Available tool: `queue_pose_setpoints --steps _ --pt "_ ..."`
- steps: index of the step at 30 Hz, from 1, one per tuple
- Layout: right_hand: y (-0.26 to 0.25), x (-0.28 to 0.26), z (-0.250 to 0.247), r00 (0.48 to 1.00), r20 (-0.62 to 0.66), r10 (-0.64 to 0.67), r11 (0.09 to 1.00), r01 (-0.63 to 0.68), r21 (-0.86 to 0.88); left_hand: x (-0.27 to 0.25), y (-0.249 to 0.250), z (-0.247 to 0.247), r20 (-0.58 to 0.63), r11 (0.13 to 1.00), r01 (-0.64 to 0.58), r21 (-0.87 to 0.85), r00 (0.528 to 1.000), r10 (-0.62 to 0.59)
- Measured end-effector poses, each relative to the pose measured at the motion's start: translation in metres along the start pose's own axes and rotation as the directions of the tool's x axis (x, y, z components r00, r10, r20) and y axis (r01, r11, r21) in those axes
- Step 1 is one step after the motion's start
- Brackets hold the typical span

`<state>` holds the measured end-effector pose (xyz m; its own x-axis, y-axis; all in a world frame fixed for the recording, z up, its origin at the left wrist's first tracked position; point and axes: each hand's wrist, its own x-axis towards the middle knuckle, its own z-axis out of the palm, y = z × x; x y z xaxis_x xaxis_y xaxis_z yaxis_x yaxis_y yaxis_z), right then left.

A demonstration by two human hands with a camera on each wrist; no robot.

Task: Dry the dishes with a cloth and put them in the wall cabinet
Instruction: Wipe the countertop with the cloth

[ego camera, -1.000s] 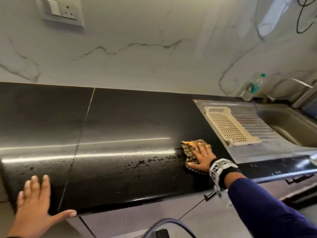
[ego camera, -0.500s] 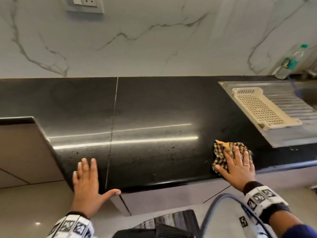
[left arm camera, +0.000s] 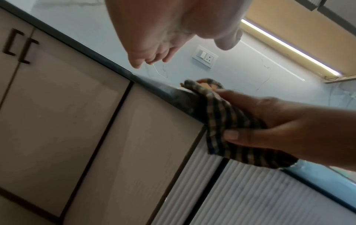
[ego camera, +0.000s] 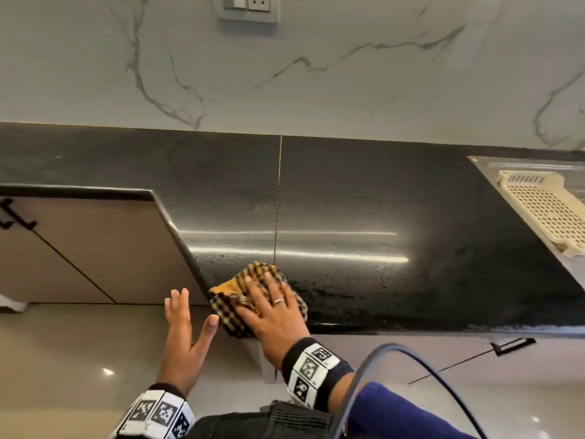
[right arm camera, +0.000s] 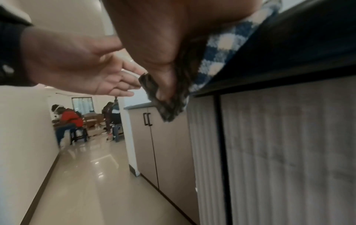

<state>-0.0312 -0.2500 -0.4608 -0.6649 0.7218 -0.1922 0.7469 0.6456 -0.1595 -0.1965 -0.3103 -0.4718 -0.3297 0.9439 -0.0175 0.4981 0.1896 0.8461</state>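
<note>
Cloth [ego camera: 258, 299], a checked yellow-and-dark one, lies bunched at the front left corner of the black counter [ego camera: 395, 198], partly spilling over the edge. The right hand [ego camera: 272, 315] lies flat on top of it, fingers spread on the cloth, while the thumb wraps the overhanging part from below, as the left wrist view shows, so the hand seems to have the cloth clamped against the counter's lip for wiping the edge. The left hand [ego camera: 185, 340] hovers just beside the corner, below counter level, palm open and fingers straight, holding nothing; it looks placed to catch water or crumbs pushed off the edge, though that is a guess. No dishes are in sight. An empty cream drain tray [ego camera: 544, 210] sits on the steel draining board [ego camera: 484, 167] well off to the right, so the drying appears done and this looks like cleanup.
</note>
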Motion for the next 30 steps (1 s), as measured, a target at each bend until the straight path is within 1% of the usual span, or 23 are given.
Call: queue_pose_setpoints --steps 2,3,4,5,6,7,8,9,10,11,12,13,14,15,17,19,21,23,24,26,28,30 --pt "-0.011 0.001 -0.003 0.998 0.035 -0.052 0.998 0.051 0.02 -0.004 -0.003 -0.003 -0.022 0.999 0.011 -0.033 1.0 -0.012" --pt "-0.013 0.001 -0.003 0.997 0.008 -0.073 0.996 0.072 0.051 -0.005 -0.002 -0.003 -0.031 0.998 0.008 -0.054 0.999 -0.01" --pt "-0.014 0.001 -0.002 0.994 -0.062 -0.091 0.987 0.098 0.128 -0.005 0.0 -0.003 -0.044 0.997 -0.003 -0.08 0.999 0.0" --pt "-0.016 0.0 -0.003 0.982 -0.169 -0.084 0.962 0.124 0.245 -0.003 0.004 -0.003 -0.058 0.994 -0.02 -0.112 0.998 0.014" --pt "-0.017 -0.001 -0.003 0.968 -0.244 -0.05 0.913 0.143 0.382 -0.001 0.009 -0.002 -0.071 0.988 -0.039 -0.148 0.997 0.028" --pt "-0.016 -0.005 -0.007 0.967 -0.253 -0.004 0.805 0.153 0.573 0.001 0.015 -0.001 -0.083 0.981 -0.058 -0.186 0.996 0.043" --pt "-0.015 -0.009 -0.011 0.968 -0.243 0.066 0.619 0.151 0.771 0.004 0.022 0.0 -0.091 0.972 -0.077 -0.222 0.994 0.058" --pt "-0.014 -0.014 -0.018 0.968 -0.21 0.136 0.388 0.143 0.911 0.007 0.03 0.002 -0.095 0.963 -0.095 -0.252 0.993 0.073" --pt "-0.01 -0.022 -0.025 0.966 -0.165 0.197 0.129 0.141 0.982 0.008 0.039 0.005 -0.09 0.952 -0.112 -0.286 0.992 0.09" --pt "-0.003 -0.03 -0.028 0.966 -0.098 0.238 -0.123 0.13 0.984 0.008 0.05 0.009 -0.068 0.939 -0.117 -0.324 0.993 0.101" --pt "0.006 -0.037 -0.029 0.965 -0.033 0.26 -0.319 0.118 0.94 0.007 0.061 0.014 -0.029 0.926 -0.107 -0.363 0.994 0.103" --pt "0.014 -0.045 -0.03 0.966 0.031 0.256 -0.465 0.095 0.88 0.006 0.071 0.02 0.02 0.913 -0.086 -0.398 0.995 0.102" --pt "0.024 -0.053 -0.032 0.967 0.084 0.24 -0.569 0.07 0.819 0.004 0.08 0.027 0.076 0.902 -0.059 -0.427 0.992 0.101" --pt "0.035 -0.063 -0.034 0.968 0.11 0.225 -0.635 0.06 0.77 0.002 0.091 0.036 0.137 0.894 -0.025 -0.448 0.986 0.096" --pt "0.057 -0.083 -0.042 0.974 0.126 0.188 -0.716 0.048 0.696 -0.001 0.111 0.058 0.253 0.878 0.064 -0.475 0.965 0.067" --pt "0.08 -0.104 -0.051 0.977 0.144 0.159 -0.747 0.024 0.664 -0.003 0.129 0.084 0.333 0.846 0.17 -0.506 0.943 0.009" --pt "0.106 -0.131 -0.059 0.981 0.113 0.155 -0.756 0.044 0.653 -0.005 0.153 0.113 0.367 0.803 0.255 -0.539 0.929 -0.048" --pt "0.133 -0.159 -0.066 0.989 0.056 0.136 -0.765 0.069 0.641 -0.006 0.176 0.143 0.371 0.782 0.278 -0.558 0.927 -0.065" --pt "0.147 -0.172 -0.069 0.991 0.028 0.127 -0.758 0.079 0.648 -0.006 0.188 0.157 0.373 0.791 0.262 -0.552 0.927 -0.047" --pt "0.176 -0.2 -0.072 0.99 -0.01 0.138 -0.722 0.107 0.683 -0.008 0.217 0.187 0.386 0.825 0.184 -0.534 0.922 0.043" --pt "0.205 -0.223 -0.075 0.98 -0.005 0.199 -0.698 0.145 0.701 -0.013 0.246 0.215 0.397 0.857 0.069 -0.51 0.903 0.164" --pt "0.235 -0.242 -0.077 0.959 0.008 0.283 -0.675 0.193 0.712 -0.019 0.275 0.237 0.41 0.861 -0.031 -0.508 0.87 0.273"
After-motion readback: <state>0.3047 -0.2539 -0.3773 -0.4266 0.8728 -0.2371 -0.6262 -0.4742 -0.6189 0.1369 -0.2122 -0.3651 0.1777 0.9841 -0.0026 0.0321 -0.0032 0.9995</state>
